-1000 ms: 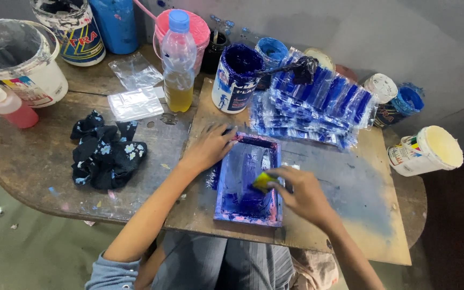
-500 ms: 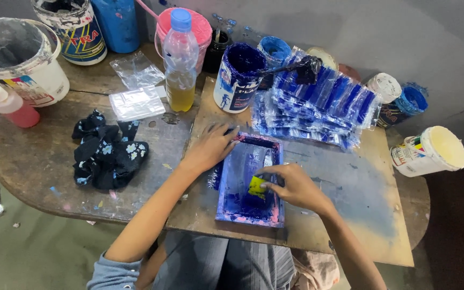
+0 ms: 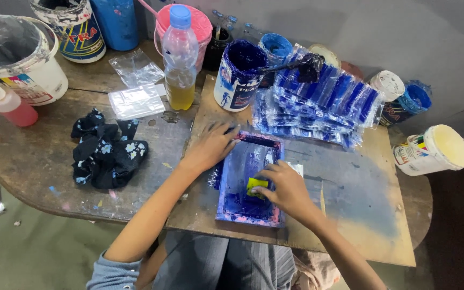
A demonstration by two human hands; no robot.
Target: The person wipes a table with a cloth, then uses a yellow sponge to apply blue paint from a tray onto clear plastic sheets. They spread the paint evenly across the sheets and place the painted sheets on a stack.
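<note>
A small blue-stained printing frame (image 3: pixel 226 207) lies on a wooden board (image 3: pixel 350 215) in front of me. My left hand (image 3: pixel 210 146) presses flat on the frame's upper left corner, fingers spread. My right hand (image 3: pixel 285 188) grips a small yellow squeegee pad (image 3: pixel 255 186) and holds it on the blue-inked screen inside the frame. A stack of clear plastic bags printed blue (image 3: pixel 323 102) lies fanned out just beyond the frame.
An open can of blue ink (image 3: pixel 237 75) with a stirrer stands behind the frame. A plastic bottle of yellow liquid (image 3: pixel 179 59), clear bags (image 3: pixel 135 102), a dark flowered cloth (image 3: pixel 106 153), a pink bottle (image 3: pixel 6 104), paint buckets (image 3: pixel 20 59) and a tipped white tub (image 3: pixel 433 150) crowd the table.
My right hand has drawn the yellow pad from the frame's right side toward its lower middle. My left hand stays on the frame's corner.
</note>
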